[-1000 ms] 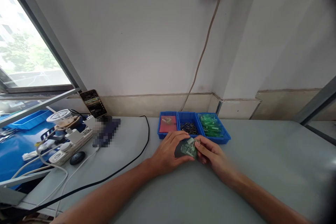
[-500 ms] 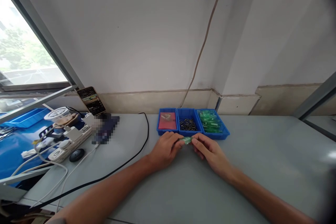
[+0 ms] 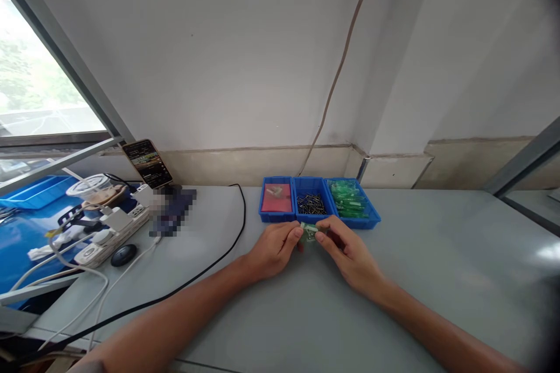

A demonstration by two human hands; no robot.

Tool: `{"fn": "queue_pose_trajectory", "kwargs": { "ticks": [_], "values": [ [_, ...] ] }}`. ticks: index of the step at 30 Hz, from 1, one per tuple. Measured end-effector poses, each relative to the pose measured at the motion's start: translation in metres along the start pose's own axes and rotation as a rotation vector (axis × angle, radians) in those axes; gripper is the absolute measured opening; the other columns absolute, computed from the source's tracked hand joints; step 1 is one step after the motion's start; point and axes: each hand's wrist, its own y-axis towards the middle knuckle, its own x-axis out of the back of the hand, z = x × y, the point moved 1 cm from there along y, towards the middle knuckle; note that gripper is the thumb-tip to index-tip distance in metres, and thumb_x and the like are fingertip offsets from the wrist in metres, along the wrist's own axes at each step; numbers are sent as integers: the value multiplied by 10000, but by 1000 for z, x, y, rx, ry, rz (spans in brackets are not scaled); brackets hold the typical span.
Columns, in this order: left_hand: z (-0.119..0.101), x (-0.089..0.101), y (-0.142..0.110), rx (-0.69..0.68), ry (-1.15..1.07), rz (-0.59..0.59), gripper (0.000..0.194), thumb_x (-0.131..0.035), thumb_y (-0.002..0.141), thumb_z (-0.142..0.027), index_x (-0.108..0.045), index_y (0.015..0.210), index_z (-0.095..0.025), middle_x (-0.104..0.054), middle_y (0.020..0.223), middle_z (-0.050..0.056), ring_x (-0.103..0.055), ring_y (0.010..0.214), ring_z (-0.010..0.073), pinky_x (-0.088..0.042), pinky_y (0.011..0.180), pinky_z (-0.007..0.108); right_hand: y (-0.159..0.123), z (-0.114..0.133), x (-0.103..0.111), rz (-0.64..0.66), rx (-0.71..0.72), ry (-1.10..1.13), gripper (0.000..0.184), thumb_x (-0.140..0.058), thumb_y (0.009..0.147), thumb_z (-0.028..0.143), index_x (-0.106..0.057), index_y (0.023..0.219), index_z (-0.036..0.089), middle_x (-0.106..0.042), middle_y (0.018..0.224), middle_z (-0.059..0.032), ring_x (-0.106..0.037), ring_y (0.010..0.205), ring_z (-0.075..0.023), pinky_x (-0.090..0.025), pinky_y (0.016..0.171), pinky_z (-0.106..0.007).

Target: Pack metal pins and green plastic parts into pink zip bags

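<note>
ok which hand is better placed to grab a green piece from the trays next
Probably the right hand: it's nearer the tray of green pieces, while the left hand lies further left. Both hands hold the small greenish item.

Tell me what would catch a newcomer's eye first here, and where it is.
First, the small green item at the fingertips of the left hand and right hand, near mid-view. Just beyond, three blue trays sit side by side: pink sheet left, dark metal bits middle, green pile right. Then the lit phone, propped up well left of them.
</note>
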Motion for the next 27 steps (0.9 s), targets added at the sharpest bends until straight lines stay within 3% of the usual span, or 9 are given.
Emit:
{"fn": "queue_pose_trajectory", "kwargs": {
  "ticks": [3,6,11,15,18,20,22,27],
  "values": [
    [2,-1,1,32,13,-47,422,-460,1130,-522,-529,867,-199,-545,759,-27,-490,680,138,-358,664,261,0,2,1,-15,13,-28,299,-501,1113,480,-620,960,253,-566,879,-7,-510,759,-196,-422,692,-337],
    [2,-3,1,65,29,-79,373,-466,1133,-478,-496,881,-205,-493,760,-40,-443,673,130,-343,664,259,-1,1,0,5,-43,-1,305,-502,1111,492,-583,939,253,-534,823,15,-490,712,-182,-408,663,-331],
    [-1,-4,1,84,-29,-96,410,-454,1141,-462,-485,829,-197,-506,769,-29,-463,705,130,-362,679,253,-3,-6,-6,65,-142,172,254,-541,1093,530,-561,1112,278,-510,792,43,-506,696,-179,-444,634,-312],
    [-1,-5,1,85,-30,-91,412,-490,1131,-475,-518,834,-190,-521,751,-30,-465,683,126,-373,661,253,-1,-4,-5,-34,-144,259,286,-591,1072,530,-512,1209,291,-501,769,53,-490,684,-181,-436,619,-305],
    [-1,-5,0,5,9,-121,358,-516,1125,-440,-589,889,-181,-623,908,32,-532,746,143,-438,678,263,0,-1,-1,-93,-125,267,270,-584,1079,525,-492,1197,300,-495,742,61,-431,638,-172,-379,583,-301],
    [-1,-4,0,-85,44,-169,294,-552,1111,-422,-664,998,-175,-652,1214,126,-605,881,178,-517,726,292,1,-1,1,-101,-131,281,250,-575,1083,526,-498,1167,304,-479,725,64,-409,626,-170,-366,574,-300],
    [-1,-3,-1,-184,100,-212,258,-596,1093,-418,-714,1099,-189,-579,1462,174,-644,1047,230,-582,826,357,2,-1,2,-100,-150,302,251,-580,1073,538,-518,1115,299,-463,719,64,-403,616,-167,-362,563,-299],
    [-5,1,-2,-366,227,-190,247,-625,1086,-419,-713,1210,-225,-667,1457,145,-669,1220,277,-560,1050,462,5,1,1,-101,-236,439,344,-675,993,597,-562,1027,273,-472,699,70,-410,544,-137,-359,517,-289]
  ]
}}
